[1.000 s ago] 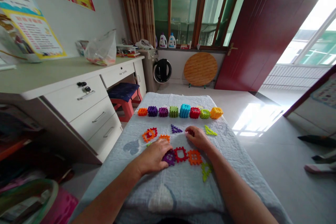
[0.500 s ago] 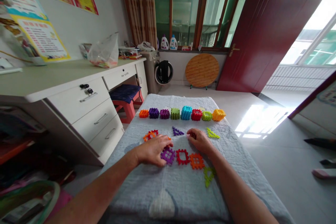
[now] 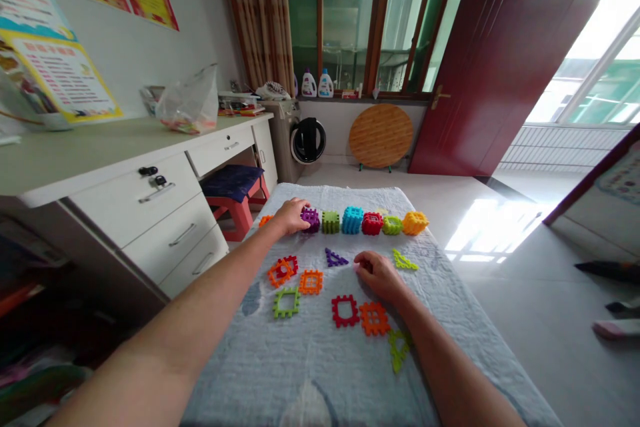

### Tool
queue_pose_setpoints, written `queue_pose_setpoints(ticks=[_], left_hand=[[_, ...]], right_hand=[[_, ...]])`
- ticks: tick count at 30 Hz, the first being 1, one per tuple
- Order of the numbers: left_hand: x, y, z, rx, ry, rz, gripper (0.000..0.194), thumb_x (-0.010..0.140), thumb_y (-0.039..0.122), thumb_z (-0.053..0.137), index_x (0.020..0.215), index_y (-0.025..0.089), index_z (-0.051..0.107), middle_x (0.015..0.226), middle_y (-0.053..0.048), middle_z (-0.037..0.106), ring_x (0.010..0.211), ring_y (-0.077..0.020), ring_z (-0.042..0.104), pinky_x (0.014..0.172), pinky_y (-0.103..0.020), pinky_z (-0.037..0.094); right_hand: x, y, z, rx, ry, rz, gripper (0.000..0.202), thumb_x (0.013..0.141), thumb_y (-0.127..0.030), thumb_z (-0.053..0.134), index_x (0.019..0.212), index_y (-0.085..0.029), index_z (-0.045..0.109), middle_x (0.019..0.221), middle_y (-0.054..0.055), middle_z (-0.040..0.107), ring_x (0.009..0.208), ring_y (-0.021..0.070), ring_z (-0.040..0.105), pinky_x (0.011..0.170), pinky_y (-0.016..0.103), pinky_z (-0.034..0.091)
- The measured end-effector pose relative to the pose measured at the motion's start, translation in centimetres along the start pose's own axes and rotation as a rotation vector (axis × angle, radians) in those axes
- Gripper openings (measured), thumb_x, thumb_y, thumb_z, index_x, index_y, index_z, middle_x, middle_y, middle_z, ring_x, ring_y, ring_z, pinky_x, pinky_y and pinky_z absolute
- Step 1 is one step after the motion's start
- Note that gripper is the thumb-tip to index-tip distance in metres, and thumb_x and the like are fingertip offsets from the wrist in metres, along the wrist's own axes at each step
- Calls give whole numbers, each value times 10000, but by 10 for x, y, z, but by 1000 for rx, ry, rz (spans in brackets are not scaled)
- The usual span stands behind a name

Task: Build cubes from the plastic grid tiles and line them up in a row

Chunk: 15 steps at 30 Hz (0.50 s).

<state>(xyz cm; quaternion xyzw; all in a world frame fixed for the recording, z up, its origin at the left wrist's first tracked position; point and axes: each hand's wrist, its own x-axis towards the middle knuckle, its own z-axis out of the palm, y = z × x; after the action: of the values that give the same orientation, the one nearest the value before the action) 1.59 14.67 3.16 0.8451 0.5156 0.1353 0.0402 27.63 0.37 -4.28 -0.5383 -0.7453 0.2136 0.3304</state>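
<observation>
My left hand [image 3: 291, 216] reaches to the far row of stacked toothed plastic building pieces. Its fingers close on the purple pieces [image 3: 311, 219] there; the hand hides the dark purple stack beside them. My right hand [image 3: 379, 272] rests on the cloth, fingers curled in, with nothing visible in them. Close to it lie a dark purple triangle [image 3: 335, 257] and a yellow-green triangle [image 3: 404, 260]. Nearer me are a red square frame [image 3: 337, 311], an orange square [image 3: 374, 319] and another green triangle [image 3: 398, 349]. Leftward lie an orange square [image 3: 311, 282] and a green frame [image 3: 275, 305].
The low table wears a grey-blue cloth [image 3: 300, 360]. Green [image 3: 331, 222], blue [image 3: 353, 220], red [image 3: 373, 223] and yellow [image 3: 415, 222] stacks continue the row. Orange and red pieces [image 3: 283, 271] overlap at left. A desk [image 3: 125, 203] and a stool [image 3: 235, 190] stand left.
My left hand has moved forward from the near purple square to the far row, and that square is gone from its spot. The orange square and green frame are uncovered. My right hand stays put.
</observation>
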Motion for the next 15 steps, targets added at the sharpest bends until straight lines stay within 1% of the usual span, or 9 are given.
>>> queue_pose_setpoints(ticks=[3, 6, 10, 15], left_hand=[[14, -8, 9, 18, -16, -4, 469, 611, 282, 679, 1067, 181, 636, 1020, -67, 632, 960, -250, 599, 869, -306, 455], [20, -14, 14, 23, -62, 2, 460, 595, 257, 681, 1050, 190, 643, 1008, -55, 648, 937, -237, 610, 841, -285, 464], [23, -17, 18, 25, -109, 15, 486, 594, 230, 666, 1076, 183, 633, 1041, -61, 658, 956, -233, 610, 834, -274, 466], [24, -16, 19, 27, -129, 34, 502, 612, 230, 649, 1107, 152, 621, 1098, -93, 644, 1001, -239, 599, 873, -279, 454]], right_hand=[[1, 0, 0, 10, 1, 10, 169, 766, -182, 514, 858, -160, 655, 676, -7, 582, 597, 113, 481, 583, 224, 357], [1, 0, 0, 16, -2, 16, 169, 761, -171, 516, 859, -163, 654, 679, -6, 589, 600, 113, 484, 583, 221, 357], [1, -1, -1, 5, -3, 17, 164, 761, -170, 518, 857, -166, 651, 681, -7, 588, 605, 113, 486, 592, 222, 356], [1, 0, 0, 2, 0, 10, 167, 767, -171, 513, 861, -160, 650, 687, -5, 588, 610, 112, 491, 603, 225, 355]])
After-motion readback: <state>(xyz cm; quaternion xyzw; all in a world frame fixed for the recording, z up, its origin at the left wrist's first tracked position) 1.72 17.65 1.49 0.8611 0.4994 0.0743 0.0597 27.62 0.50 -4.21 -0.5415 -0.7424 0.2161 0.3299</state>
